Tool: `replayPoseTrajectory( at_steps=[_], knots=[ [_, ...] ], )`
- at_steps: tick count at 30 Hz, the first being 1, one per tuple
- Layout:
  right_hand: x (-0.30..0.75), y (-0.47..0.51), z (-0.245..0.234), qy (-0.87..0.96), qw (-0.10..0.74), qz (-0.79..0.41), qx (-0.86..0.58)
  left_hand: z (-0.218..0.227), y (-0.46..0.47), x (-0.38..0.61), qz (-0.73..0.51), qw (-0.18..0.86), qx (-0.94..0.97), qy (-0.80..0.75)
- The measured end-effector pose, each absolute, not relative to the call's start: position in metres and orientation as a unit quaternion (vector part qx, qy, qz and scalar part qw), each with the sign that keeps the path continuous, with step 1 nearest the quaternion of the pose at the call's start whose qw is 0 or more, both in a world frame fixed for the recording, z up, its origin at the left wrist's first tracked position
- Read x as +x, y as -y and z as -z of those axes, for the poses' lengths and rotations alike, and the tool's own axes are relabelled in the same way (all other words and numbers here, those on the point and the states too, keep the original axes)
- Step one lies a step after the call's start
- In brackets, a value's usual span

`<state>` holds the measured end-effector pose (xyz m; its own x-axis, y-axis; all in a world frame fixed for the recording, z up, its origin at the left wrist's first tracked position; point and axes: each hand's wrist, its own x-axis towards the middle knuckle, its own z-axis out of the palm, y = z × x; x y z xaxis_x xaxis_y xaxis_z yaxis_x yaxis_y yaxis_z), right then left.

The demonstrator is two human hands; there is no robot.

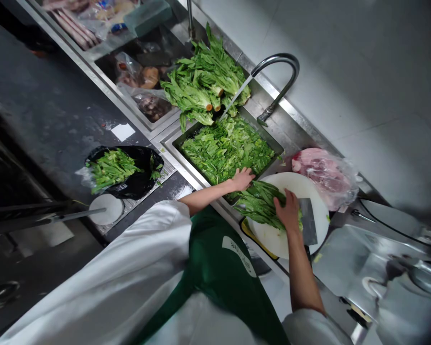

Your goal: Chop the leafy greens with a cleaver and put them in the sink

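Observation:
My left hand (242,178) reaches to the near edge of a steel sink (273,140) filled with chopped green leaves (226,148); its fingers lie flat on the leaves. My right hand (289,211) curls over a bunch of long leafy greens (258,201) that lies on a round white cutting board (301,187). A cleaver (308,221) lies flat on the board just right of that hand. Water runs from a curved tap (278,62) into the sink.
A pile of whole leafy stalks (204,81) lies beyond the sink. A black bag with green trimmings (124,170) sits on the dark floor at left. Bagged raw meat (325,175) lies behind the board. A steel machine (388,268) stands at right.

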<state>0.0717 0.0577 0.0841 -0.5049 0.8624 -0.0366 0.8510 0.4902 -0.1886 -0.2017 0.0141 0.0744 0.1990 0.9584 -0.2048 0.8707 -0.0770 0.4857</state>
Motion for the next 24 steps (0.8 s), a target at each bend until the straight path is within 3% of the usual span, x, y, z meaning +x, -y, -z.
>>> replayPoseTrajectory(
  at_steps=[5, 10, 13, 17, 24],
  knots=[
    [0.13, -0.042, -0.093, 0.812, -0.16, -0.144, -0.543, -0.068, 0.039, -0.146, -0.128, 0.148, 0.851, -0.488],
    [0.127, -0.016, -0.101, 0.775, -0.234, -0.184, -0.557, -0.059, 0.012, -0.103, -0.083, 0.114, 0.886, -0.442],
    [0.124, 0.001, -0.104, 0.758, -0.217, -0.181, -0.588, -0.069, -0.028, -0.101, -0.093, 0.105, 0.876, -0.462],
    [0.127, 0.009, -0.104, 0.731, -0.149, -0.187, -0.639, -0.091, -0.038, -0.107, -0.121, 0.173, 0.813, -0.543],
    [0.088, 0.012, -0.098, 0.627, -0.085, -0.214, -0.744, -0.08, 0.028, -0.106, -0.266, 0.459, 0.499, -0.685]
  ],
)
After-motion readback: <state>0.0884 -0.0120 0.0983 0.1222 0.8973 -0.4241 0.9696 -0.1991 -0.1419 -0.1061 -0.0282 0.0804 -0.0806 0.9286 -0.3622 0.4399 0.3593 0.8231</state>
